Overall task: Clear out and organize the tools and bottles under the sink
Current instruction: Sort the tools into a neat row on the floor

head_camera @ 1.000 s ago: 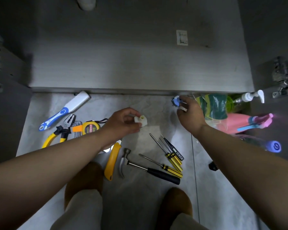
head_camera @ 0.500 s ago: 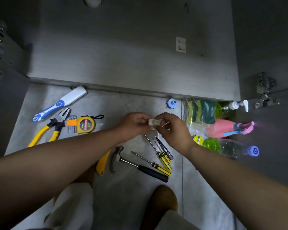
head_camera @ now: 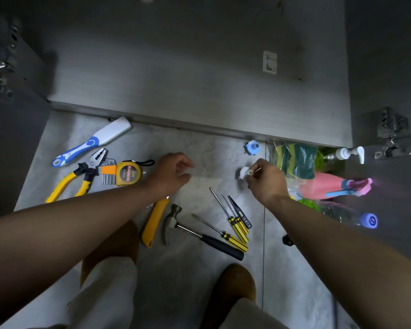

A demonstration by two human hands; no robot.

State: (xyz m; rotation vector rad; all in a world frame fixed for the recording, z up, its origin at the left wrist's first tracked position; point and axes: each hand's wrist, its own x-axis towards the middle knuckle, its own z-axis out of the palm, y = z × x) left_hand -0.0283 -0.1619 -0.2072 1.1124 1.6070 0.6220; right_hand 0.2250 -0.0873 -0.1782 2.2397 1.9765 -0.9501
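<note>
My right hand point(head_camera: 266, 180) pinches a small white plastic part point(head_camera: 244, 172) just above the floor, right of centre. My left hand point(head_camera: 172, 173) hovers over the tiles with loosely curled fingers and holds nothing. Tools lie on the floor: a hammer point(head_camera: 195, 231), several yellow-handled screwdrivers point(head_camera: 235, 222), a yellow utility knife point(head_camera: 153, 222), yellow pliers point(head_camera: 81, 176), a yellow tape measure point(head_camera: 128, 173), hex keys point(head_camera: 108, 174) and a white-and-blue brush point(head_camera: 93, 141). At the right lie a pink spray bottle point(head_camera: 335, 186), a pump bottle point(head_camera: 344, 153) and a clear bottle with a blue cap point(head_camera: 351, 217).
The open cabinet floor point(head_camera: 176, 79) under the sink stretches ahead. A bag of green-and-yellow sponges point(head_camera: 297, 160) and a small blue fitting point(head_camera: 252, 148) lie by the cabinet's front edge. Door hinges point(head_camera: 389, 131) stick out at the right. My knees are below.
Both hands met at the white part half a second ago. Now the right hand has carried it to the right and the left hand has let go and drawn back left.
</note>
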